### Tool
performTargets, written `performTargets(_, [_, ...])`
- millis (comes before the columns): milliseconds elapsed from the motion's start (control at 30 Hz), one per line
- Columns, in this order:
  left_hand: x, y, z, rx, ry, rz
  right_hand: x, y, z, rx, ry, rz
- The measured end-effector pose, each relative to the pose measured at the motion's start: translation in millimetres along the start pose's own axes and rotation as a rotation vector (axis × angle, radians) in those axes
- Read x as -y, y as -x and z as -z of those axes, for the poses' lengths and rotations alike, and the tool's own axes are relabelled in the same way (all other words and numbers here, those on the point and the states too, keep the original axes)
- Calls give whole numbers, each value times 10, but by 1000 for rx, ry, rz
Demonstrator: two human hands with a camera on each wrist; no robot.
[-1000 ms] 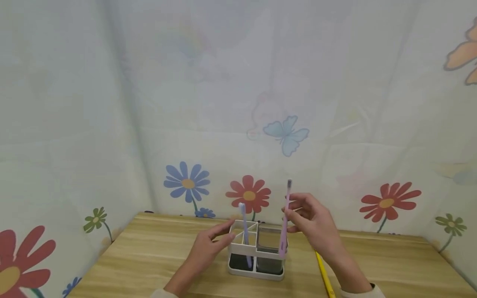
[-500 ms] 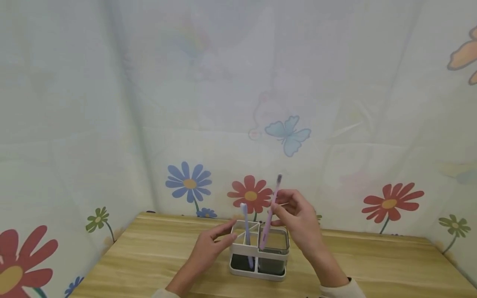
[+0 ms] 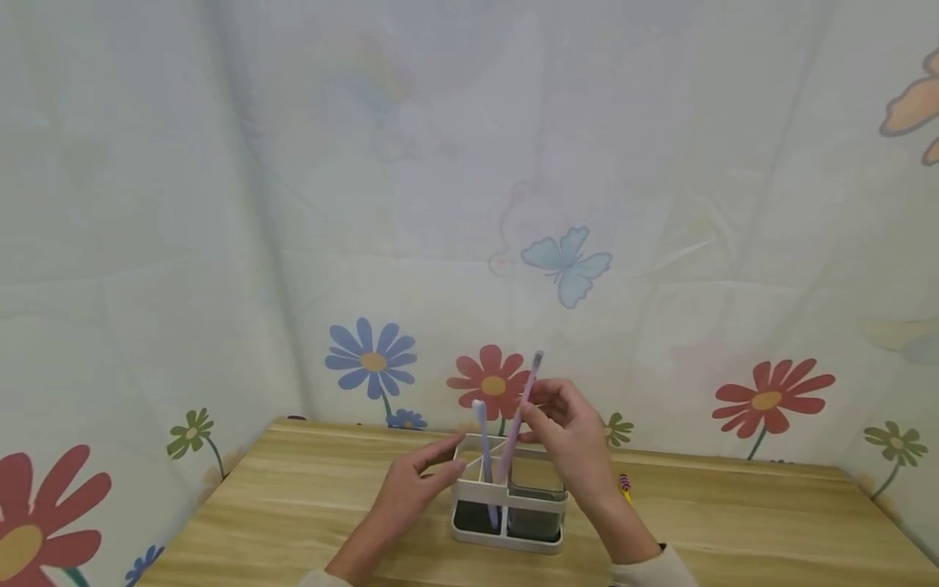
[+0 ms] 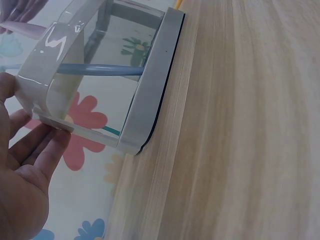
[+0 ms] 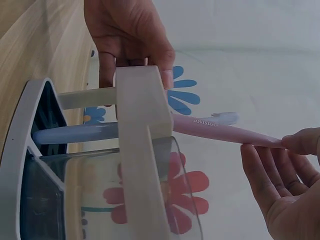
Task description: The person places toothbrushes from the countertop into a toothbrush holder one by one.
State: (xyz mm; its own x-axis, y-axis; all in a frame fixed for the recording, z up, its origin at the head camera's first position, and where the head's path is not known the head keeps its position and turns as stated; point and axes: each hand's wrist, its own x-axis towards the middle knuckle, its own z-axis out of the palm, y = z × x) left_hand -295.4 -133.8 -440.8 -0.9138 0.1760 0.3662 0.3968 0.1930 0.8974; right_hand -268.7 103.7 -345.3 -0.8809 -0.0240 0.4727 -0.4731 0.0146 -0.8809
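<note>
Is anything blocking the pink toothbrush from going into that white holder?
Nothing visible does. The right hand pinches the pink toothbrush, its lower end at the top of the white holder. The blue toothbrush stands close by, apparently not blocking it.

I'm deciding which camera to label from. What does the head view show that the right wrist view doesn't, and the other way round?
Only the head view: the bristled head of the pink toothbrush, a yellow item with purple stripes, and the blue butterfly print.

Only the right wrist view: lettering on the pink toothbrush's handle.

Both: the right hand pinching the pink toothbrush, the left hand holding the white holder, the blue toothbrush and the clear cup.
</note>
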Motion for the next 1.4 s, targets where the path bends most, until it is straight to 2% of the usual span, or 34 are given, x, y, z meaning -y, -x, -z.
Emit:
performTargets(567, [-7,11,-3,-9,-2,4,-238,-1,-69,54,32,-28])
performTargets(1067, [-30,-9,-8,-8,-9,-2,-319,1,-88,147,137,-48])
performTargets(1400, [-19,-11,-7,-6,-17,-2,-319,28,-76,173,223,-54])
